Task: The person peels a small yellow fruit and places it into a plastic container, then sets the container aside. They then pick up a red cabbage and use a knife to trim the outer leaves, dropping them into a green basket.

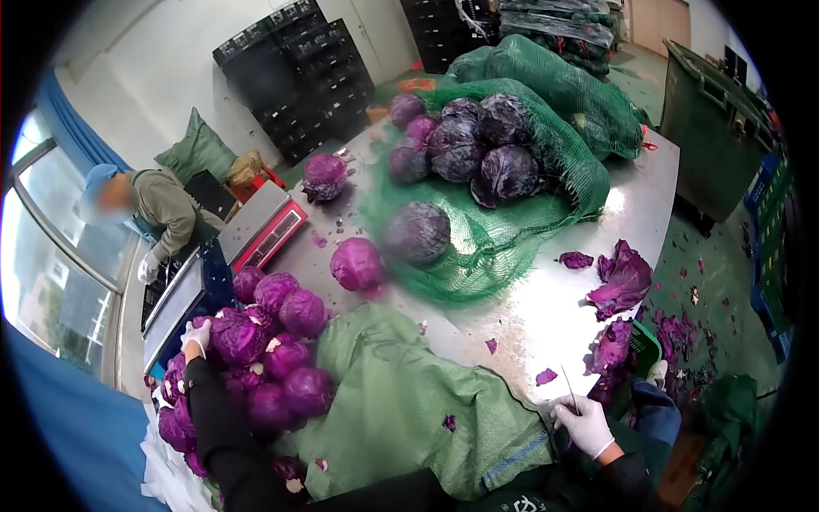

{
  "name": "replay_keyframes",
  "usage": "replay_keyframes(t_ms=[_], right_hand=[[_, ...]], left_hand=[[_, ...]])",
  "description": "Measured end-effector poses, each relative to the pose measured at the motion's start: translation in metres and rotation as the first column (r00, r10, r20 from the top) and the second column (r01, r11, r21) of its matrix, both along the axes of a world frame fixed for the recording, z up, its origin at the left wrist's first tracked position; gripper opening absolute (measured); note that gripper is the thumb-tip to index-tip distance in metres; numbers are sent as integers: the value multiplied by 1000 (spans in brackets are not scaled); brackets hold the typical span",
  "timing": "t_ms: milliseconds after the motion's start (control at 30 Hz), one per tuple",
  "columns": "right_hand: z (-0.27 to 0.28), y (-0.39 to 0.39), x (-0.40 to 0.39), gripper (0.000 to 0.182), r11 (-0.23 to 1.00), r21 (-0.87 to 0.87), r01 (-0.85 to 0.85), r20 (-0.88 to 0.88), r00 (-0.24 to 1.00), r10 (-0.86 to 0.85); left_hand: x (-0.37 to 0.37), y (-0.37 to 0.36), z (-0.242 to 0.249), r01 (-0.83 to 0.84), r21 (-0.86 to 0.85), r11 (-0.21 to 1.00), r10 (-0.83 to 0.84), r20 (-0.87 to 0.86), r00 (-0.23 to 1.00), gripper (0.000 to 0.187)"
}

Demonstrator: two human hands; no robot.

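My left hand, in a white glove, reaches to the far left edge of a heap of peeled purple cabbages and touches one there; its fingertips are partly hidden. In my gloved right hand, near the front edge of the metal table, is a thin knife with its blade pointing up. A green woven sack lies between my hands. Beyond it, a single cabbage sits beside a darker one on green netting. More dark cabbages spill from the net bag's mouth.
A red scale stands at the table's left, near a co-worker in a blue cap. Loose leaves lie at the right edge, above a green container. A large bin stands at the right; black crates are stacked behind.
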State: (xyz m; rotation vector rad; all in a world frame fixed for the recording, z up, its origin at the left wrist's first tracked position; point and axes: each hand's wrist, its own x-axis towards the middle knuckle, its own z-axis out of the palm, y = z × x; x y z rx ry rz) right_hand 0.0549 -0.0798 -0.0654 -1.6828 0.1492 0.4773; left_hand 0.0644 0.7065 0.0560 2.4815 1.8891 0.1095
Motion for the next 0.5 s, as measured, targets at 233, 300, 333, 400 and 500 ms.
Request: replay_keyframes(t_ms=[233,300,333,400,500], right_hand=[[-2,-5,61,34,1000,14,20,6,1000,-20],[-30,-10,79,39,993,70,98,171,979,-109],[-37,-22,87,42,993,66,101,130,986,-109],[-33,-44,91,42,971,54,232,83,968,-236],[-37,-91,84,41,930,2,368,33,929,-368]], left_hand=[[158,-245,31,806,338,486,-824,484,294,72],[211,-290,7,925,334,182,-951,298,79,79],[229,-314,5,972,79,222,-929,321,186,94],[265,-320,-22,911,-178,371,-924,27,382,121],[264,-336,-33,681,-344,646,-761,-366,537,136]])
